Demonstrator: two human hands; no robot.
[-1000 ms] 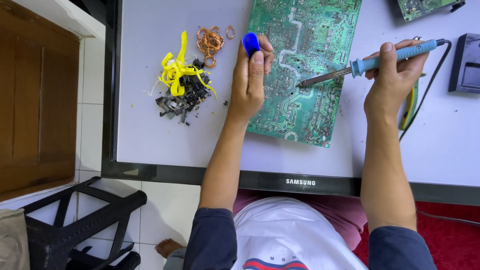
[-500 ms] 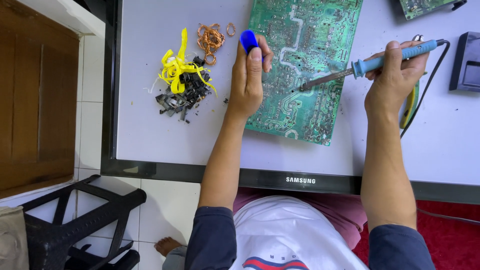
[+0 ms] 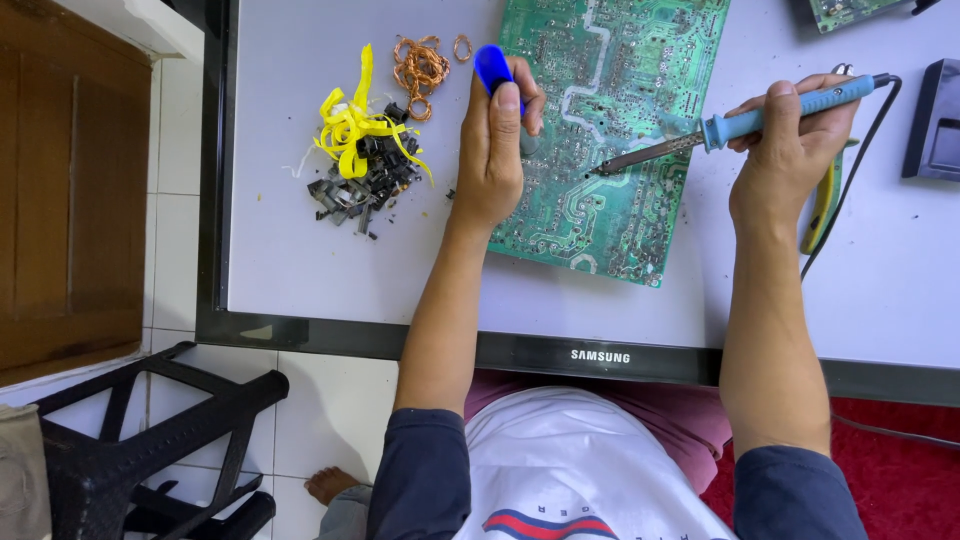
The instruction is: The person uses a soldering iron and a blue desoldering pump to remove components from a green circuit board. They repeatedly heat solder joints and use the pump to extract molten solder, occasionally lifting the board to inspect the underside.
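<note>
A green circuit board (image 3: 620,90) lies solder side up on a white panel (image 3: 300,250) that serves as the work surface. My left hand (image 3: 495,150) rests on the board's left edge and grips a blue tool (image 3: 492,68), whose tip is hidden under the fingers. My right hand (image 3: 790,150) holds a blue-handled soldering iron (image 3: 740,125); its metal tip touches the board near the middle. The iron's black cord (image 3: 850,180) runs down past my right wrist.
Left of the board lie a heap of yellow tape strips and small black parts (image 3: 360,165) and some copper wire coils (image 3: 420,65). Yellow-handled pliers (image 3: 825,205) lie under my right hand. A black box (image 3: 935,120) and a second green board (image 3: 850,10) sit far right. A black stool (image 3: 130,440) stands below left.
My left hand shifted slightly with the blue tool at the board's left edge. The soldering iron's tip stayed at about the same spot on the board.
</note>
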